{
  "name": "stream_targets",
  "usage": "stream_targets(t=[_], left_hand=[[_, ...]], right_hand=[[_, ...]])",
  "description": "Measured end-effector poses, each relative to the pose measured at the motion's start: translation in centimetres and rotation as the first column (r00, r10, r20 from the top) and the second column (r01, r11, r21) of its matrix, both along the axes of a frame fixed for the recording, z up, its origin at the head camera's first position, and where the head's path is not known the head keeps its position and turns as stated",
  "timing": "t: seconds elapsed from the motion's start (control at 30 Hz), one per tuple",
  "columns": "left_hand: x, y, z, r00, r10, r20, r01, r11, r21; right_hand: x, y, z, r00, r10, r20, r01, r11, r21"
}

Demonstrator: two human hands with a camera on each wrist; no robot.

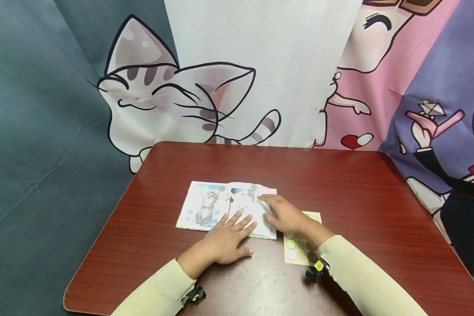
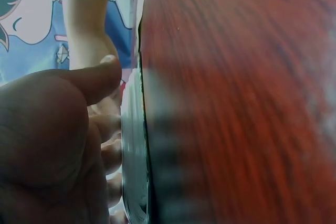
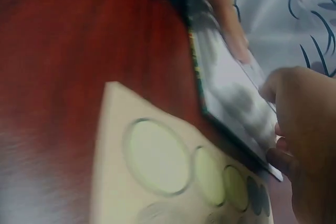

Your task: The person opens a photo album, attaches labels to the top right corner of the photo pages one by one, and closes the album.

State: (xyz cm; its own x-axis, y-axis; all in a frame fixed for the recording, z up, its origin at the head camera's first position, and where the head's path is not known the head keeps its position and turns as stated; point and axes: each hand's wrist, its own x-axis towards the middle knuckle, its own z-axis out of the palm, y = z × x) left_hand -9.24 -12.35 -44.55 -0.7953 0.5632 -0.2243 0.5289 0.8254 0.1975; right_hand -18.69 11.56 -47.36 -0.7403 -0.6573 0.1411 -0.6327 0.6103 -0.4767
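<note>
A small picture book (image 1: 197, 221) lies spread on the table, with a kitten picture on its left page. My left hand (image 1: 227, 241) rests across the lower edge near the fold, fingers spread and thumb apart. On the right page, my right hand (image 1: 286, 215) touches the paper with thumb and index finger; its other fingers are mostly hidden. A cream sheet of round stickers (image 1: 291, 255) lies partly under the right forearm. In the right wrist view, the sticker sheet (image 3: 110, 145) is close, with the book's edge (image 3: 197, 72) beyond it.
The reddish-brown wooden table (image 1: 142, 263) carries the book and sheet. Behind it hangs a cloth backdrop (image 1: 292, 79) with cartoon cats. Small dark devices are strapped at the left wrist (image 1: 193, 295) and the right wrist (image 1: 315, 273).
</note>
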Motion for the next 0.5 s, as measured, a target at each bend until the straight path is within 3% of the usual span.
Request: stream_targets(t=[0.27, 0.5], left_hand=[[0.0, 0.1, 0.0, 1.0, 0.015, -0.001, -0.015, 1.0, 0.007], [-0.3, -0.1, 0.1, 0.993, 0.003, -0.114, -0.004, 1.0, -0.008]], right_hand=[[2.2, 0.3, 0.0, 0.996, 0.088, 0.019, -0.09, 0.99, 0.105], [2.3, 0.5, -0.1, 0.995, 0.095, 0.035, -0.099, 0.985, 0.142]])
